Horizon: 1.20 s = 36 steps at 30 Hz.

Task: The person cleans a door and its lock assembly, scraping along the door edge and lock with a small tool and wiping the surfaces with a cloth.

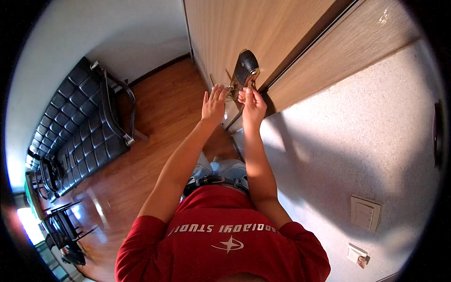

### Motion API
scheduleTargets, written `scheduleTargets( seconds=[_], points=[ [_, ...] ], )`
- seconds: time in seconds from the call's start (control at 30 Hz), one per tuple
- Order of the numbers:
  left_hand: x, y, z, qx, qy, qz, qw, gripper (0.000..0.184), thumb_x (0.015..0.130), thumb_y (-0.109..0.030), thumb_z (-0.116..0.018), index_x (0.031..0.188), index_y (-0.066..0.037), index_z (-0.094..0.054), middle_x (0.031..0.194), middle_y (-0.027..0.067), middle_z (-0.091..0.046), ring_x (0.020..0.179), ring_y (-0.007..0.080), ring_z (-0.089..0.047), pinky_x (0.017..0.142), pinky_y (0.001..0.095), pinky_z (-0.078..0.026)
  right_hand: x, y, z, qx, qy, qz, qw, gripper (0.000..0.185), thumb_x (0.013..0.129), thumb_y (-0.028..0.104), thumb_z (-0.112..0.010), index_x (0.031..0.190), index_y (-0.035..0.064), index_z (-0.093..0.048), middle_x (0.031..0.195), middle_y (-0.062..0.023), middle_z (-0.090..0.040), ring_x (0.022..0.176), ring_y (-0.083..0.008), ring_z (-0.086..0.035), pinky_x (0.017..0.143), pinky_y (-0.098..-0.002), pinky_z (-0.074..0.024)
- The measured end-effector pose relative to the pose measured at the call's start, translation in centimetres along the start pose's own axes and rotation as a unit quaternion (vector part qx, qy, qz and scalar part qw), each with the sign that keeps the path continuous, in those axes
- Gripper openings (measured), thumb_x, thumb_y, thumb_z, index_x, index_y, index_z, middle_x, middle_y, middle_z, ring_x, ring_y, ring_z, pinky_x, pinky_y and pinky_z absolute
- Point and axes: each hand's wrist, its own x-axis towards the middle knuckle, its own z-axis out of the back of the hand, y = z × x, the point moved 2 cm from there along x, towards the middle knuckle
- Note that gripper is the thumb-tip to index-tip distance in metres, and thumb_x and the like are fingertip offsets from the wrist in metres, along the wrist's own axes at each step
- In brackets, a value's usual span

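A wooden door stands in front of me, fitted with a black-and-brass lock plate. Just left of the plate, brass handle parts show beside my fingers. My left hand is held up by this handle with its fingers stretched out; I cannot tell whether the fingertips touch it. My right hand is closed in a pinch close below the brass end of the plate. Whatever lies between its thumb and fingers is small and mostly hidden.
A black tufted bench with metal armrests stands along the left wall on the wooden floor. Black chairs are at the lower left. The right wall carries a switch panel and a smaller white fitting.
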Motion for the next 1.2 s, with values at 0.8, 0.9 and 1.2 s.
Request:
scheduleTargets(
  seconds=[0.8, 0.9, 1.2],
  points=[
    [0.2, -0.1, 0.0, -0.009, 0.002, 0.023, 1.0, 0.041, 0.088, -0.009, -0.043, 0.129, -0.012, -0.043, 0.138, 0.0047, -0.041, 0.136, 0.022, -0.028, 0.108, 0.0507, -0.025, -0.3, 0.5, -0.2, -0.02, -0.009, 0.002, 1.0, 0.026, 0.093, 0.019, -0.056, 0.095, -0.0059, -0.063, 0.079, -0.0094, -0.065, 0.067, -0.0125, -0.061, 0.063, -0.0243, -0.0508],
    [0.2, 0.1, -0.3, -0.015, -0.012, 0.017, 1.0, 0.041, 0.088, -0.009, -0.043, 0.128, -0.012, -0.043, 0.137, 0.0049, -0.042, 0.136, 0.022, -0.028, 0.108, 0.0508, -0.025, -0.3, 0.8, -0.4, -0.014, -0.022, 0.006, 1.0, 0.026, 0.093, 0.018, -0.056, 0.095, -0.0062, -0.063, 0.079, -0.0099, -0.066, 0.068, -0.0126, -0.061, 0.064, -0.0242, -0.051],
    [0.2, 0.2, -0.3, -0.011, -0.014, 0.009, 1.0, 0.04, 0.089, -0.009, -0.043, 0.129, -0.013, -0.042, 0.138, 0.0046, -0.042, 0.136, 0.0221, -0.028, 0.108, 0.0505, -0.026, -0.3, 0.9, -0.5, -0.025, -0.019, 0.015, 0.999, 0.025, 0.093, 0.018, -0.056, 0.097, -0.0058, -0.063, 0.08, -0.01, -0.066, 0.07, -0.0127, -0.062, 0.066, -0.0244, -0.0512]
  ],
)
